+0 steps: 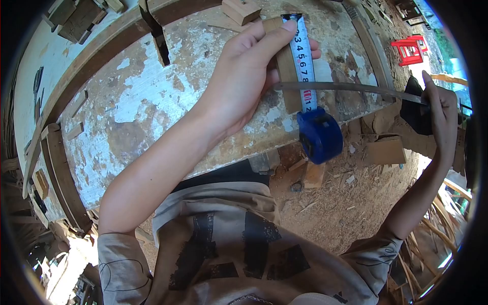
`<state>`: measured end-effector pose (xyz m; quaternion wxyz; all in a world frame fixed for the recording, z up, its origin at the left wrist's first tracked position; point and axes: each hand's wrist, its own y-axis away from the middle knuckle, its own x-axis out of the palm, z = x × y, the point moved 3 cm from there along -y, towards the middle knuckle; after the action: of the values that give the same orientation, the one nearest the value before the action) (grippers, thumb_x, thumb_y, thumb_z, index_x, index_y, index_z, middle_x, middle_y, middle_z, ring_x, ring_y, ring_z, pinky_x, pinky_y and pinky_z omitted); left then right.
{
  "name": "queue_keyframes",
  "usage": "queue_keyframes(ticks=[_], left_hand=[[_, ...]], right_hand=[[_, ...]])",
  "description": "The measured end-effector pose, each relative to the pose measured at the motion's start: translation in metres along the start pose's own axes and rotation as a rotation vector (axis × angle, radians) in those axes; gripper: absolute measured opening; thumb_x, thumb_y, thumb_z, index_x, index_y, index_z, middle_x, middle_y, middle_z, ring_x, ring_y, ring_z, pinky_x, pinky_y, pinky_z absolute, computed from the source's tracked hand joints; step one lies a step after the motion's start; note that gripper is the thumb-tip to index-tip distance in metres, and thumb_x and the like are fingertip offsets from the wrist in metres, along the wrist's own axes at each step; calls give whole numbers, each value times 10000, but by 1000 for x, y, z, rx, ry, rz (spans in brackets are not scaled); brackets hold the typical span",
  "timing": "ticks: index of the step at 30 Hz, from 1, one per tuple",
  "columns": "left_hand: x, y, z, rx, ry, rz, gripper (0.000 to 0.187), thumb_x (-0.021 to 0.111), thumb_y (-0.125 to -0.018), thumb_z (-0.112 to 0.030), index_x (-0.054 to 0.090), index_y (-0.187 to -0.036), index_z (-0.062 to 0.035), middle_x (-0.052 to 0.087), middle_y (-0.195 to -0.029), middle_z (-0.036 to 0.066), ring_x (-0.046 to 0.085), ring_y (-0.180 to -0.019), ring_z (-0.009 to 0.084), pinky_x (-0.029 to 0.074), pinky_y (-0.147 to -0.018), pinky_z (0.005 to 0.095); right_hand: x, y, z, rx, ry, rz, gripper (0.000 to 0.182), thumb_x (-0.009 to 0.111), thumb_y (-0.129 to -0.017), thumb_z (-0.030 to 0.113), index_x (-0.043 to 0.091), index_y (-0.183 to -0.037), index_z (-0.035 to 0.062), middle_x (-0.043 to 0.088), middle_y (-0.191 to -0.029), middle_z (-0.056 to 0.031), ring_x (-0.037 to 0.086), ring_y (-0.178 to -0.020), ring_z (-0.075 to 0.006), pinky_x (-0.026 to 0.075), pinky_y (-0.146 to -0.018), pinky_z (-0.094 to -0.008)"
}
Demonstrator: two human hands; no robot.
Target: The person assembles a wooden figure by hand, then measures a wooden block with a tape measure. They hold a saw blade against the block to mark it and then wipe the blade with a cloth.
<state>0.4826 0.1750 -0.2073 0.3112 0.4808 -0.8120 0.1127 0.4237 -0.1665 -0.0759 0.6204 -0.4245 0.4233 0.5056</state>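
Red stool (410, 50) beyond workbench (142, 101), offcuts (385, 150) below

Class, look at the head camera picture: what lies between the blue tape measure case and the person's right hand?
The long saw blade spans that stretch, running from the right hand across the tape above the blue case. Beneath it are table edge and wood scraps.

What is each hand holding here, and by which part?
The left hand pins the tape measure's blade against a wood strip, thumb near the blade's tip. The right hand grips a handsaw by its dark handle.
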Motion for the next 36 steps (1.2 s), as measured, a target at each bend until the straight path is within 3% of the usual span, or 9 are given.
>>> queue_keyframes(ticks=[2,8,23,36], left_hand=[[0,-1,0,1,-5,-12,312,536,-1092,-318,609,-1169,-25,738,-1085,108,728,-997,152,609,-897,328],[0,-1,2,-11,10,-30,320,552,-1085,-331,607,-1159,-24,741,-1086,117,739,-973,157,619,-866,314],[-1,-1,2,-31,55,-35,319,558,-1082,-325,605,-1172,-22,741,-1101,128,742,-993,170,618,-891,323],[0,-1,3,9,49,-32,294,548,-1090,-304,609,-1143,-21,739,-1034,103,736,-923,146,606,-832,299]], right_hand=[[0,-2,-2,-10,18,-11,589,600,-1042,444,614,-646,8,470,-550,1,444,-518,-81,316,-528,-281],[-1,-7,-11,-10,26,20,534,601,-1049,406,670,-705,3,474,-558,0,448,-514,-81,319,-525,-282],[7,-15,-2,-18,10,16,563,631,-1031,420,601,-633,22,458,-536,6,439,-500,-82,316,-509,-281],[7,-16,3,12,25,46,575,628,-1032,423,580,-618,27,466,-537,3,445,-495,-84,312,-503,-276]])
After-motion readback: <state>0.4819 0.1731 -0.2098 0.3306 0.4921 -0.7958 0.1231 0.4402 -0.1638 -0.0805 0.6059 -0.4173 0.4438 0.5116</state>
